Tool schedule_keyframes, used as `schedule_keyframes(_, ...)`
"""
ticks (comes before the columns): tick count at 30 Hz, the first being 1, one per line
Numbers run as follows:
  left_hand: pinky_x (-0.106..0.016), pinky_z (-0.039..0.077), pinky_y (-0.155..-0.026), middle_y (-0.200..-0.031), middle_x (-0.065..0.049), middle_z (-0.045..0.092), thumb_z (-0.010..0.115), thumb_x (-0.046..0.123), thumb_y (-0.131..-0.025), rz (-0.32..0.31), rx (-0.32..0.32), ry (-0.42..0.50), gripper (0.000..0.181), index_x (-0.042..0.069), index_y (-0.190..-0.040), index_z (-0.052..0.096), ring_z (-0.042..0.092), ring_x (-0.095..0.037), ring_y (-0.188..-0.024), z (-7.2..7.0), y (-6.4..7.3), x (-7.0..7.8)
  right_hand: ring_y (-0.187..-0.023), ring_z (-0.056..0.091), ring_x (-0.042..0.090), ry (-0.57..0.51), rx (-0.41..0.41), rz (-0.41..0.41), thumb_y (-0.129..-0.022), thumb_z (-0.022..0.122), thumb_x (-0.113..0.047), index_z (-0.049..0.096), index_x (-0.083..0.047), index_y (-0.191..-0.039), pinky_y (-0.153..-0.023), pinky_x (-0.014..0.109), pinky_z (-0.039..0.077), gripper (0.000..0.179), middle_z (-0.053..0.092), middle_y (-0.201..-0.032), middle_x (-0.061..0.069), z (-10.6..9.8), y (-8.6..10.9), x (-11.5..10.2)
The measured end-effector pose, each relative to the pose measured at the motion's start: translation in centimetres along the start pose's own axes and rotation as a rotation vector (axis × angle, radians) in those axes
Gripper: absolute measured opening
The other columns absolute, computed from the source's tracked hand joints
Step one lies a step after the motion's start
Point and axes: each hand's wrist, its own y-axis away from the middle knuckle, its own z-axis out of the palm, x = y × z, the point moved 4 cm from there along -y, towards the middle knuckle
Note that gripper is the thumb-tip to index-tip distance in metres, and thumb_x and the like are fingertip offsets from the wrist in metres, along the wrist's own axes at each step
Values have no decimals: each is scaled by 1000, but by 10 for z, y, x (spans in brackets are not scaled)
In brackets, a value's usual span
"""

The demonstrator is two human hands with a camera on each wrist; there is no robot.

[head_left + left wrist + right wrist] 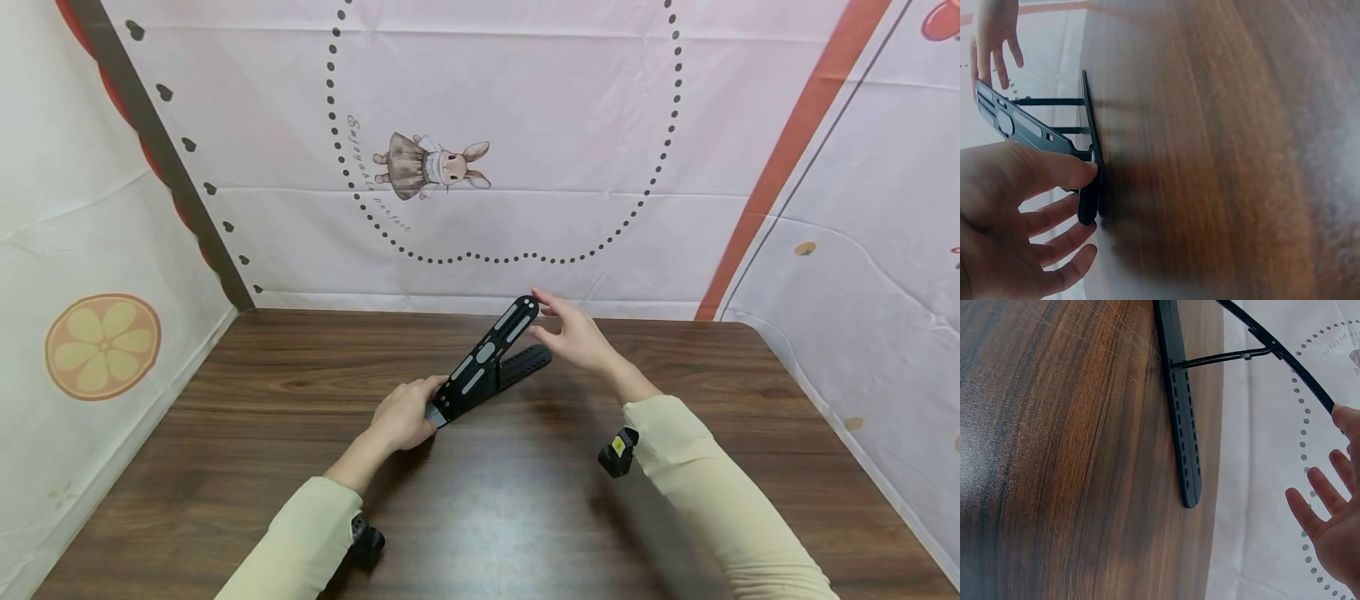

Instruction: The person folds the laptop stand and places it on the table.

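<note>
A black folding stand (497, 337) stands part open in a V on the table. Its upper panel, with long slots and an oval in it, slants up; its notched base (1185, 437) lies low beneath. A thin wire strut (1222, 358) joins the two in the right wrist view. At the hinged end, my left hand (405, 414) grips the stand, its thumb (1063, 170) on top and fingers below. My right hand (577, 335) is at the raised end, a fingertip against the panel's tip and the other fingers spread away from it.
The stand is on a brown wood-grain table (495, 517), near its far edge. Behind it hangs a pale printed cloth (525, 125) with a rabbit figure, and similar cloths flank both sides. A small black device (618, 452) sits at each wrist.
</note>
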Motion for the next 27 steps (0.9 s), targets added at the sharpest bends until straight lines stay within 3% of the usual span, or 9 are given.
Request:
schedule_keyframes(6, -36, 46, -70, -108, -6, 62, 66, -6, -66, 31, -23, 2, 72, 18, -132, 49, 57, -23, -93, 0, -2, -1, -123, 46, 27, -52, -42, 7, -89, 60, -13, 33, -15, -143, -89, 36, 48, 60, 40, -143, 4, -2, 0, -1)
schedule_keyframes(12, -38, 48, -74, -108, -6, 62, 62, -9, -64, 70, -25, -13, 74, 17, -132, 49, 58, -25, -97, -2, -4, -2, -120, 50, 26, -101, -45, 13, -88, 62, -15, 46, -15, -134, -89, 44, 47, 49, 50, -134, 6, -5, 0, 0)
schedule_keyframes(20, -41, 47, -76, -111, -7, 60, 62, -7, -69, 65, -37, -21, 73, 17, -136, 44, 54, -28, -102, -1, -1, -1, -112, 55, 27, -148, -25, 38, -87, 64, -15, 52, -13, -129, -86, 45, 47, 44, 56, -126, 10, -6, 1, 0)
schedule_keyframes(27, -41, 46, -73, -110, -6, 59, 67, 1, -70, 42, -27, -50, 69, 17, -134, 47, 54, -27, -100, -1, 1, -2, -112, 54, 36, -179, -33, 52, -86, 62, -5, 51, 0, -127, -87, 49, 45, 43, 54, -125, 21, -16, 9, -31)
